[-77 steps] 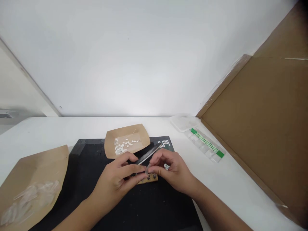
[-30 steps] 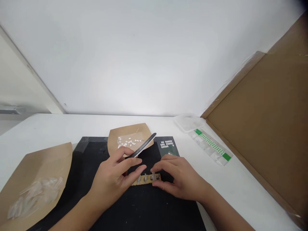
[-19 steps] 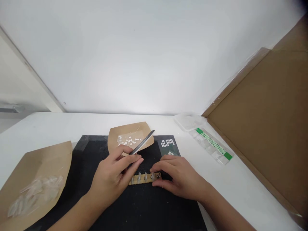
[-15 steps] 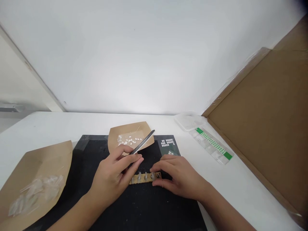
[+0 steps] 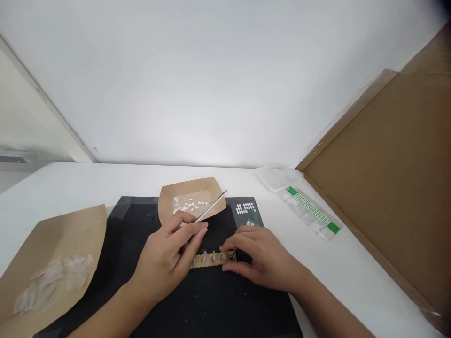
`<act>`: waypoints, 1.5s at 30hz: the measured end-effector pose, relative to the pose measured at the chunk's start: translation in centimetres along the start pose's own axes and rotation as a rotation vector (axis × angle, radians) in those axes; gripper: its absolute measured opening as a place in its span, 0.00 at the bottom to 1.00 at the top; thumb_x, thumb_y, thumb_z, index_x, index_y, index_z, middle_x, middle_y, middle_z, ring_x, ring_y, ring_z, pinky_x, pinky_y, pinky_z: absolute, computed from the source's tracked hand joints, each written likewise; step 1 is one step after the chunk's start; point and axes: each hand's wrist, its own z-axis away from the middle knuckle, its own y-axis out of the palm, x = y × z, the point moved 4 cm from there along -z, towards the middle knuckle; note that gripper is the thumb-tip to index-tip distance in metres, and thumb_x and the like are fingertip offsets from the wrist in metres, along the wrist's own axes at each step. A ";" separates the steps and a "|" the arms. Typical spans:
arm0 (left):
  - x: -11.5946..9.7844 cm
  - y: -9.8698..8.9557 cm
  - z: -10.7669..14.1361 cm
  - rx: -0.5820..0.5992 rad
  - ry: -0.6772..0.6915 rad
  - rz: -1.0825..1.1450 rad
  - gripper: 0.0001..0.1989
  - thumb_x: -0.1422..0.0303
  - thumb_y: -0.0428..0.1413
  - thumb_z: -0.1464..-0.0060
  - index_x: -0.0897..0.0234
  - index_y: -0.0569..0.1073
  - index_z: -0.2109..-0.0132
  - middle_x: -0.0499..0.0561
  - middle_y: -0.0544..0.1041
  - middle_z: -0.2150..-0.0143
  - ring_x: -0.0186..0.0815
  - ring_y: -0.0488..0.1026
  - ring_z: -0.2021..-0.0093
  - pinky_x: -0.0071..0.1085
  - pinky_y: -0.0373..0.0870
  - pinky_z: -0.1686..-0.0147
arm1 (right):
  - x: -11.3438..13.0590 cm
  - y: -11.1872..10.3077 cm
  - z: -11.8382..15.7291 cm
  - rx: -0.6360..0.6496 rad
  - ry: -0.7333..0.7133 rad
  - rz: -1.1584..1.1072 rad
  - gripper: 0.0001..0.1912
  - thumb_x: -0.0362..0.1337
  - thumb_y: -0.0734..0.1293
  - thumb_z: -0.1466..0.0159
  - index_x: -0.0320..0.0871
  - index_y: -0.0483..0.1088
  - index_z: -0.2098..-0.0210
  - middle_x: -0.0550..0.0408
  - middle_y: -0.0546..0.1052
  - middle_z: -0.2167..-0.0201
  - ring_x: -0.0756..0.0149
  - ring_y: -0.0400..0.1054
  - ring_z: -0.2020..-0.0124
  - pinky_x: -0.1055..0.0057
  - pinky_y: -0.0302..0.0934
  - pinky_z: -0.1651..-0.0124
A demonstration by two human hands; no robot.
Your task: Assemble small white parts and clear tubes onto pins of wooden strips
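Stick [image 5: 212,205], slim and file-like, slants far and right from the left hand [image 5: 172,256], its pinching grip closed on it, perhaps holding it clear of the strip [image 5: 208,261]. That strip lies on the black mat [image 5: 221,305], clear pieces [image 5: 213,256] standing across it; the right hand [image 5: 255,256] has its grip narrowed about the right end, probably steadying it. Farther off, a brown tray [image 5: 167,196] corrals white ovals [image 5: 190,199].
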 end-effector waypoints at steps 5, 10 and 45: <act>-0.2 0.0 0.2 -0.013 0.006 -0.002 0.10 0.75 0.55 0.32 0.59 0.79 0.49 0.52 0.75 0.53 0.33 0.80 0.56 0.24 0.74 0.63 | -0.1 0.0 0.0 -0.003 0.006 -0.014 0.13 0.45 0.74 0.31 0.47 0.75 0.51 0.57 0.81 0.62 0.65 0.73 0.62 0.70 0.63 0.60; -0.4 -0.1 0.3 -0.029 0.010 -0.017 0.09 0.74 0.57 0.33 0.58 0.79 0.50 0.51 0.75 0.53 0.32 0.80 0.58 0.23 0.72 0.68 | -0.1 0.1 -0.1 0.033 0.029 -0.019 0.12 0.45 0.74 0.32 0.48 0.75 0.52 0.58 0.81 0.62 0.65 0.73 0.61 0.70 0.63 0.59; -0.8 0.0 -0.1 -0.005 -0.001 0.039 0.07 0.75 0.56 0.34 0.61 0.79 0.54 0.51 0.76 0.54 0.23 0.70 0.76 0.24 0.68 0.74 | 0.1 0.1 -0.4 0.074 0.002 -0.044 0.12 0.46 0.75 0.33 0.47 0.74 0.56 0.56 0.81 0.61 0.64 0.73 0.59 0.68 0.64 0.55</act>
